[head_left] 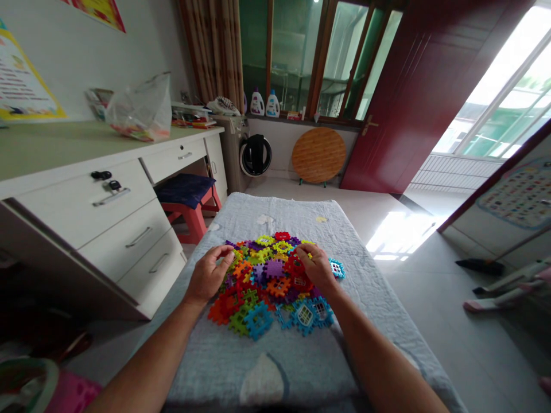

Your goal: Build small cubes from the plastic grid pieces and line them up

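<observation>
Beyond the tiles [274,268], a desk [55,140] bears a bag [148,109] — colourful bits [145,136] inside.

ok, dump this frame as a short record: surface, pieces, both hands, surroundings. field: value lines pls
surface: grey-blue patterned cloth
pieces: heap of notched plastic pieces in red, orange, green, purple, blue; some have white window lattices
outlying: blue piece just right of the right hand
left hand: at heap's left side, thumb and fingertips close together; grip unclear
right hand: over heap's right side, by red pieces; grip unclear
left background: desk with plastic bag; stool beside it
right background: red door
</observation>
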